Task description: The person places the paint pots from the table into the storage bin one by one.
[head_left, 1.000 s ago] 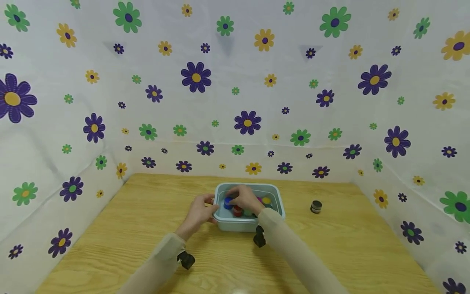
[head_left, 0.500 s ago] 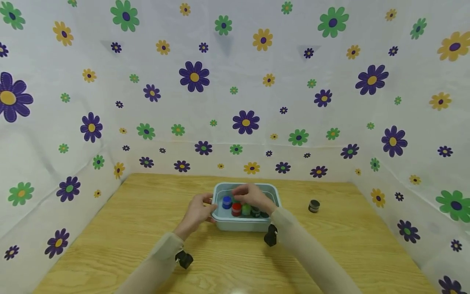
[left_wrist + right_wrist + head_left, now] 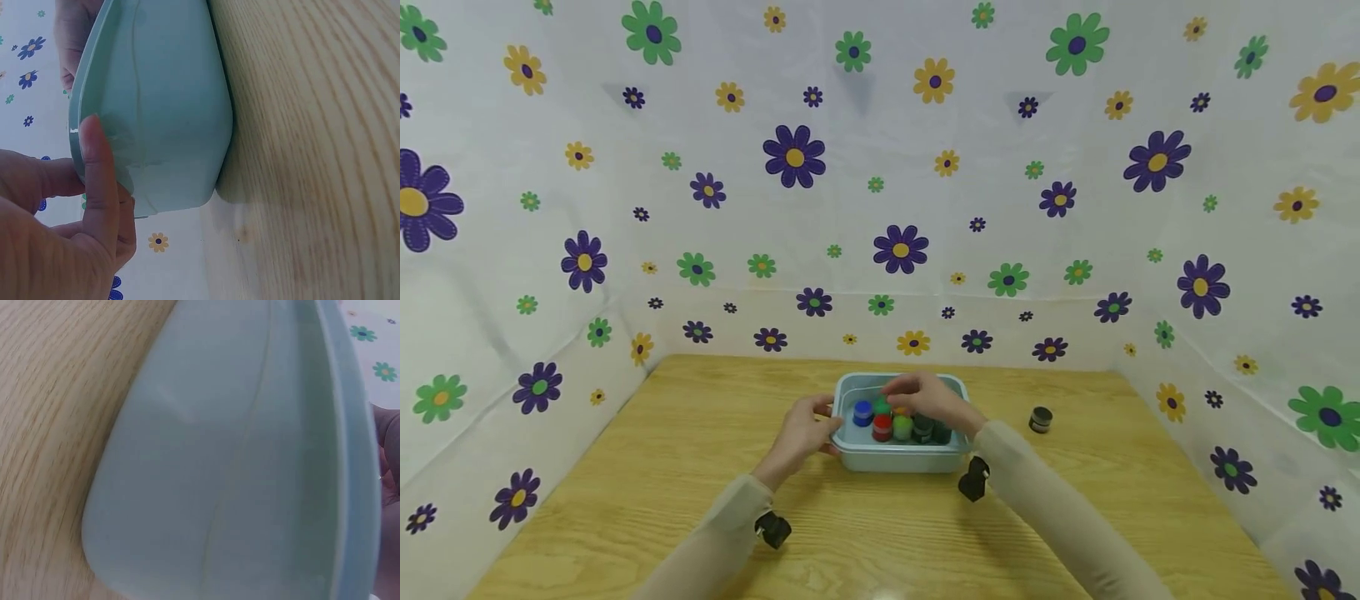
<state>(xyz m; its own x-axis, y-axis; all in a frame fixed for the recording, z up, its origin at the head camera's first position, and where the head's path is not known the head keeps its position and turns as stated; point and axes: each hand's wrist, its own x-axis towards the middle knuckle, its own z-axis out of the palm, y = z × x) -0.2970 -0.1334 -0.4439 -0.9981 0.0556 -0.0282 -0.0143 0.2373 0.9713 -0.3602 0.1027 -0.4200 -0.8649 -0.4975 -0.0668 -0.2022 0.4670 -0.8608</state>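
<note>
A light blue plastic tub (image 3: 895,461) sits on the wooden table with small lidded jars inside. My left hand (image 3: 805,432) grips its left end, fingers and thumb at the rim, as the left wrist view also shows. The right hand (image 3: 931,398) reaches over the far right part of the tub, fingertips beside an orange-topped jar (image 3: 901,412); I cannot tell whether they hold it. Toward the left stand a blue jar (image 3: 862,412), a red jar (image 3: 882,428) and a green jar (image 3: 882,405). A light green jar (image 3: 902,428) and dark jars (image 3: 922,429) line the near side.
One dark jar (image 3: 1041,419) stands alone on the table (image 3: 865,533), right of the tub. A white flower-print sheet (image 3: 850,208) encloses the table at the back and both sides.
My right hand has moved rightward inside the tub, from the blue jar to the orange-topped one, uncovering the green, light green and dark jars. The left hand keeps its grip on the rim.
</note>
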